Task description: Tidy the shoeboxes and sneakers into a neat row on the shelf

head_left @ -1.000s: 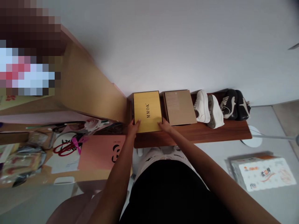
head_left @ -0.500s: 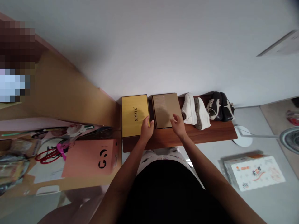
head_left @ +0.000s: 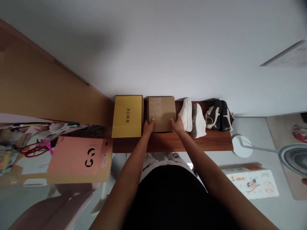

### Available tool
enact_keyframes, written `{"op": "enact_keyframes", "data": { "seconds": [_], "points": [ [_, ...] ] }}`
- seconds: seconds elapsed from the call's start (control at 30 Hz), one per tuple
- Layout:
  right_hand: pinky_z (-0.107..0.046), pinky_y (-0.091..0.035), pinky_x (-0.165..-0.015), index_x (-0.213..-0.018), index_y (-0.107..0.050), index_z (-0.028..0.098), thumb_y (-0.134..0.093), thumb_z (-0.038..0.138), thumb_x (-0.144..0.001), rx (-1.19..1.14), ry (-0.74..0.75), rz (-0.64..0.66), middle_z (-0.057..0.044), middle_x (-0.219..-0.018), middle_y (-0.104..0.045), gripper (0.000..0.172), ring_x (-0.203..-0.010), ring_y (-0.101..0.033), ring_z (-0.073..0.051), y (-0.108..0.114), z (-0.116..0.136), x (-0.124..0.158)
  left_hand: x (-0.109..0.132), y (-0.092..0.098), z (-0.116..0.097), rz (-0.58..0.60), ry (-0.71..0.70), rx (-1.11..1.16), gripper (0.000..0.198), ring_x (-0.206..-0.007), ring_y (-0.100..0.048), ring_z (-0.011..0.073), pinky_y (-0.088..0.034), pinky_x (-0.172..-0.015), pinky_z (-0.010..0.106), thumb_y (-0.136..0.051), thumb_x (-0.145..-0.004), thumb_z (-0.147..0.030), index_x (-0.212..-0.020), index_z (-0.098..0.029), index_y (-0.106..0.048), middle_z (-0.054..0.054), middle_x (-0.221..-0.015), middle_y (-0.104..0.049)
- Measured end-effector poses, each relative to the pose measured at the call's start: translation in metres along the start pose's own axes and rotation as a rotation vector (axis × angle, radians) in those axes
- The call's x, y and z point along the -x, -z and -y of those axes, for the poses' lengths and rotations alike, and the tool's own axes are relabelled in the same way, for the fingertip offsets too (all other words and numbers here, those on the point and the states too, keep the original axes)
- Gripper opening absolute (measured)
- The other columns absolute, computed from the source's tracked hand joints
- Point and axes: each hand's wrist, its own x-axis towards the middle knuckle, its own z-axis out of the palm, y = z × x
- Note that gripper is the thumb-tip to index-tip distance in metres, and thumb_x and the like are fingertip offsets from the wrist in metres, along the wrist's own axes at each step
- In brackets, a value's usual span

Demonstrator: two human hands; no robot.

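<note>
A brown cardboard box [head_left: 163,111] stands on the dark wooden shelf [head_left: 168,143], with one of my hands at each side. My left hand [head_left: 148,126] grips its left front corner, thumb on the lid, the fingers down in the gap. My right hand [head_left: 177,124] holds the right front corner the same way, close to the white sneakers [head_left: 186,113]. Left of the brown box sits a yellow MMOK box [head_left: 128,116], apart from my left hand. The undersides of my fingers are hidden.
Black shoes [head_left: 217,115] stand at the shelf's right end. A pink box [head_left: 74,155] and red cords lie on a table at left. A wrapped white pack [head_left: 251,183] and a fan [head_left: 295,159] are at right. Behind the shelf rises a wall [head_left: 168,48].
Both hands have come down onto the brown box's sides and taken hold of it. The box now sits straighter. The view has shifted, so most things appear further left.
</note>
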Motion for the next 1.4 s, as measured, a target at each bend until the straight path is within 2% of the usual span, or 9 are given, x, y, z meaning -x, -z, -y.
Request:
{"op": "enact_keyframes", "data": {
  "seconds": [0.17, 0.37, 0.47, 0.63, 0.77, 0.9, 1.03, 1.17, 1.4],
  "points": [
    [-0.044, -0.044, -0.113, -0.14, -0.05, 0.014, -0.065, 0.046, -0.085, -0.004, -0.166, 0.101, -0.017, -0.133, -0.065, 0.065, -0.127, -0.061, -0.029, -0.006, -0.003, 0.001, 0.012, -0.002, 0.007, -0.039, 0.061, 0.021, 0.046, -0.131, -0.06, 0.0273, -0.042, -0.114, 0.039, -0.072, -0.087, -0.047, -0.121, -0.016, -0.07, 0.016, -0.128, -0.071],
    [-0.044, -0.052, -0.104, -0.129, -0.058, 0.018, -0.074, 0.06, -0.075, -0.121, -0.152, 0.097, -0.013, -0.124, -0.071, 0.07, -0.117, -0.067, -0.028, 0.009, -0.013, 0.011, 0.037, 0.002, 0.004, -0.087, -0.048, 0.059, 0.048, -0.141, -0.051, 0.0261, -0.035, -0.119, 0.036, -0.065, -0.092, -0.052, -0.123, -0.016, -0.07, 0.016, -0.139, -0.064],
    [-0.042, -0.057, -0.097, -0.124, -0.062, 0.018, -0.075, 0.061, -0.074, -0.22, -0.175, 0.119, -0.012, -0.12, -0.073, 0.068, -0.11, -0.07, -0.027, 0.017, -0.017, 0.016, 0.05, 0.011, -0.002, -0.082, -0.109, 0.115, 0.045, -0.139, -0.052, 0.0254, -0.036, -0.12, 0.037, -0.058, -0.097, -0.051, -0.121, -0.016, -0.072, 0.014, -0.139, -0.065],
    [-0.04, -0.058, -0.096, -0.123, -0.065, 0.016, -0.072, 0.062, -0.078, -0.4, -0.14, 0.193, -0.013, -0.118, -0.075, 0.065, -0.109, -0.07, -0.028, 0.02, -0.021, 0.023, 0.072, 0.032, -0.015, -0.106, -0.258, 0.078, 0.036, -0.134, -0.056, 0.0234, -0.037, -0.119, 0.036, -0.07, -0.09, -0.039, -0.121, -0.021, -0.073, 0.01, -0.136, -0.067],
    [-0.043, -0.057, -0.098, -0.132, -0.062, 0.018, -0.068, 0.064, -0.081, -0.554, -0.127, 0.27, -0.012, -0.121, -0.074, 0.069, -0.109, -0.071, -0.027, 0.015, -0.02, 0.031, 0.085, 0.04, -0.02, -0.04, -0.193, 0.209, 0.042, -0.128, -0.061, 0.0238, -0.044, -0.114, 0.037, -0.072, -0.087, -0.041, -0.123, -0.02, -0.071, 0.009, -0.131, -0.069],
    [-0.044, -0.05, -0.109, -0.145, -0.053, 0.022, -0.065, 0.066, -0.083, -0.582, -0.089, 0.287, -0.01, -0.138, -0.066, 0.077, -0.126, -0.064, -0.025, 0.004, -0.015, 0.04, 0.092, 0.041, -0.019, 0.139, -0.055, 0.458, 0.05, -0.121, -0.065, 0.0252, -0.056, -0.098, 0.037, -0.073, -0.084, -0.051, -0.123, -0.02, -0.068, 0.009, -0.131, -0.069],
    [-0.044, -0.035, -0.121, -0.151, -0.047, 0.02, -0.06, 0.071, -0.084, -0.457, -0.075, 0.243, -0.011, -0.155, -0.05, 0.086, -0.147, -0.044, -0.023, -0.004, -0.007, 0.051, 0.096, 0.041, -0.02, 0.133, -0.02, 0.483, 0.058, -0.118, -0.067, 0.0254, -0.06, -0.087, 0.034, -0.077, -0.079, -0.053, -0.127, -0.022, -0.065, 0.009, -0.132, -0.069],
    [-0.045, -0.026, -0.125, -0.148, -0.052, 0.024, -0.057, 0.075, -0.085, -0.423, -0.024, 0.332, -0.007, -0.158, -0.047, 0.082, -0.151, -0.035, -0.024, -0.002, 0.007, 0.069, 0.099, 0.038, -0.023, 0.087, -0.084, 0.409, 0.056, -0.124, -0.064, 0.0244, -0.058, -0.096, 0.034, -0.076, -0.083, -0.048, -0.132, -0.023, -0.064, 0.008, -0.133, -0.069],
    [-0.045, -0.034, -0.123, -0.156, -0.041, 0.028, -0.068, 0.065, -0.084, -0.613, -0.014, 0.501, -0.003, -0.157, -0.049, 0.085, -0.147, -0.042, -0.026, 0.01, 0.036, 0.1, 0.1, 0.032, -0.02, 0.059, -0.208, 0.305, 0.061, -0.129, -0.061, 0.0239, -0.05, -0.109, 0.037, -0.076, -0.084, -0.039, -0.14, -0.021, -0.06, 0.009, -0.135, -0.068]
  ]
}}
